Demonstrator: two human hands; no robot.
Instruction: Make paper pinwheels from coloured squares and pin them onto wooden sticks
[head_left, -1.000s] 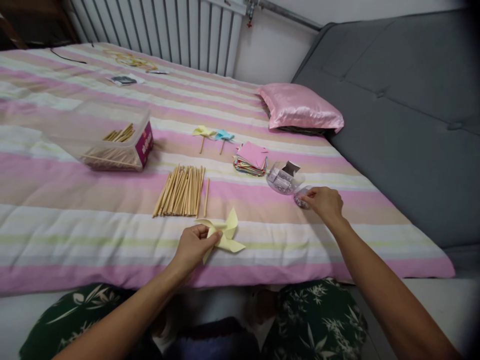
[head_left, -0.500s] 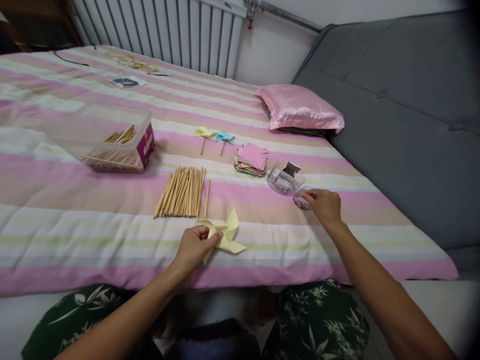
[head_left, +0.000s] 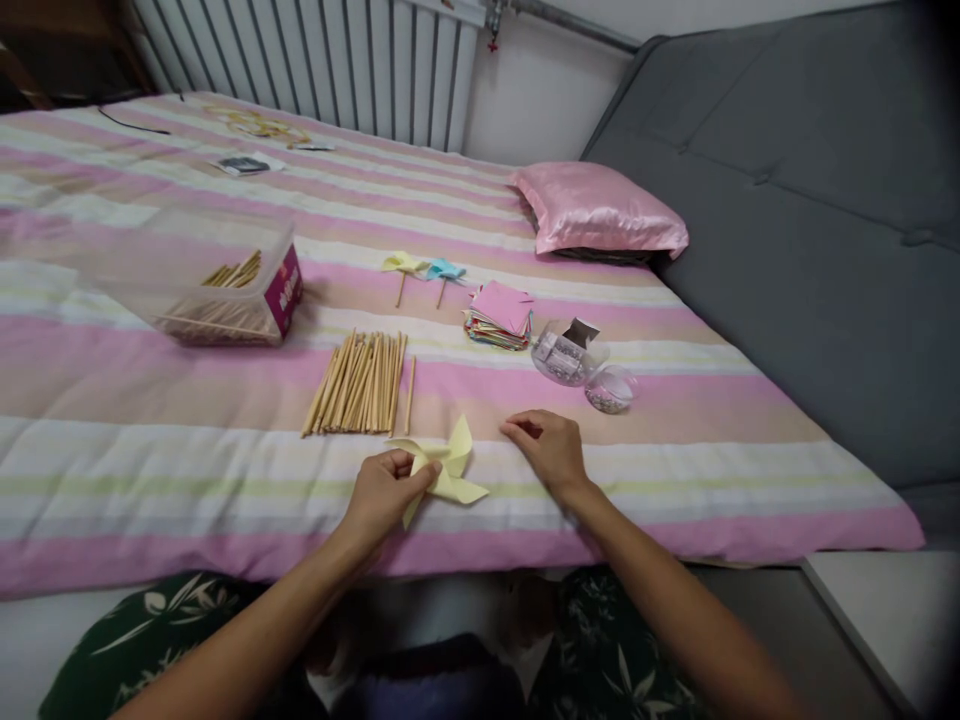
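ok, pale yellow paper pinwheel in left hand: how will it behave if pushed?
Pale yellow paper pinwheel: probably very light, being thin folded sheet. Its pointed blades likely bend or crease easily, as they splay beyond the left hand.

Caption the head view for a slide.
The left hand pinches a yellow paper pinwheel near a bundle of wooden sticks on striped bedding.
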